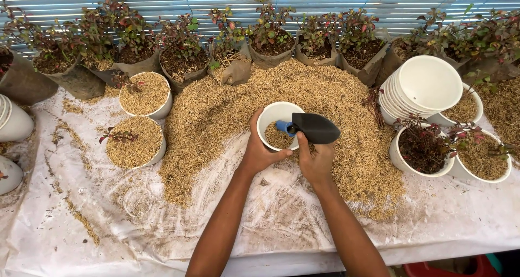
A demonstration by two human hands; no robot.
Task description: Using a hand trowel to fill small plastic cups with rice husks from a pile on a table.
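Two hands at mid-tabletop (65, 239). Left hand (259, 149) wrapped around white pot (277, 114) rim: light, rigid, probably smooth plastic, best gripped at wall. Right hand (317, 160) closed on black trowel (314, 128), tipped over pot; loose husk (325, 92) spills easily.

White pot (272, 116) tilted on the husk pile, partly filled — black trowel (316, 128) at its rim.
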